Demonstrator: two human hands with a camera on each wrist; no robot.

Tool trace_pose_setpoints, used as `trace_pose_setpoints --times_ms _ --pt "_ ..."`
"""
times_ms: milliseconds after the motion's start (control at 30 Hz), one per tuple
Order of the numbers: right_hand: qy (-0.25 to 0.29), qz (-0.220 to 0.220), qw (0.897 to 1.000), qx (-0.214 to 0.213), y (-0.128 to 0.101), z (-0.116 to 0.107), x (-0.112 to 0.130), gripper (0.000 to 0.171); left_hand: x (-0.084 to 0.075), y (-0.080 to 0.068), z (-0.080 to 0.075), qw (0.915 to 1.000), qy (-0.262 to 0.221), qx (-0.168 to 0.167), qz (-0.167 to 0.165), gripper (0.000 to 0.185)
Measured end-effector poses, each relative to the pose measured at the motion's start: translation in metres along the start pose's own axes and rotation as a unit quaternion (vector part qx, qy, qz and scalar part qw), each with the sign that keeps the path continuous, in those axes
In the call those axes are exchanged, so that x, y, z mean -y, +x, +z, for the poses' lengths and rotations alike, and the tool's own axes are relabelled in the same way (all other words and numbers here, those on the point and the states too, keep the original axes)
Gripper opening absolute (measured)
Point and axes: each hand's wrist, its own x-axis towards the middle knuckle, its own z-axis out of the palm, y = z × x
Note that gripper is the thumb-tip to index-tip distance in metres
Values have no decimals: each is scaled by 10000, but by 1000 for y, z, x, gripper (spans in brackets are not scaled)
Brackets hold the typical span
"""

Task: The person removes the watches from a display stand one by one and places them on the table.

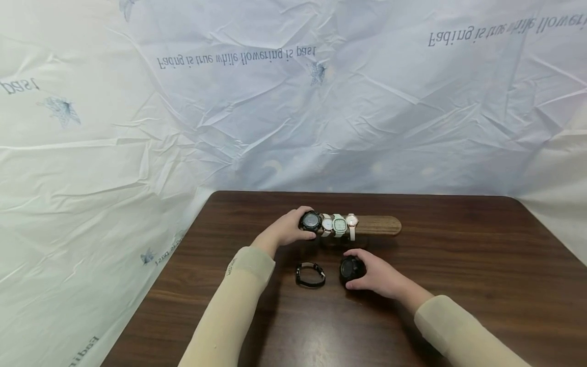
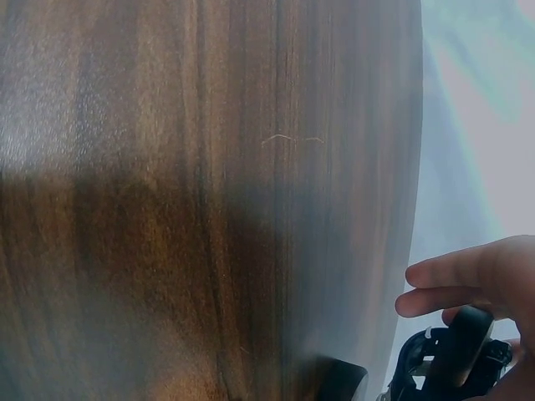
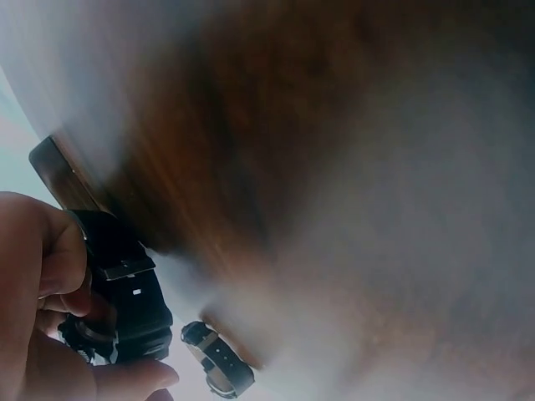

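A wooden watch bar [image 1: 377,225] lies across the far middle of the dark table [image 1: 458,265]. On it sit a black watch [image 1: 310,221], a small white watch [image 1: 326,224], a pale green watch [image 1: 339,225] and a pink-strapped watch [image 1: 351,226]. My left hand [image 1: 289,228] grips the black watch at the bar's left end; in the left wrist view its fingers [image 2: 456,288] curl over the black watch [image 2: 447,361]. My right hand [image 1: 373,272] holds a second black watch [image 1: 351,269] on the table, gripped by its strap [image 3: 121,288]. A thin black watch [image 1: 310,274] lies loose between my hands.
Crinkled white sheeting with printed words [image 1: 238,58] hangs behind and to the left of the table. The table's left edge [image 1: 151,285] runs close to my left sleeve [image 1: 238,300]. The thin watch [image 3: 219,364] shows below my right hand in the right wrist view.
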Motion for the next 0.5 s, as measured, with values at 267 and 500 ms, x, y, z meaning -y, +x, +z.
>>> trace_pose_setpoints --times_ms 267,500 --pt "-56 85 9998 170 -1 2 2 71 1 0 0 10000 -32 18 6 68" --pt "-228 9 9994 278 -2 2 8 72 2 1 0 10000 -7 -9 18 68"
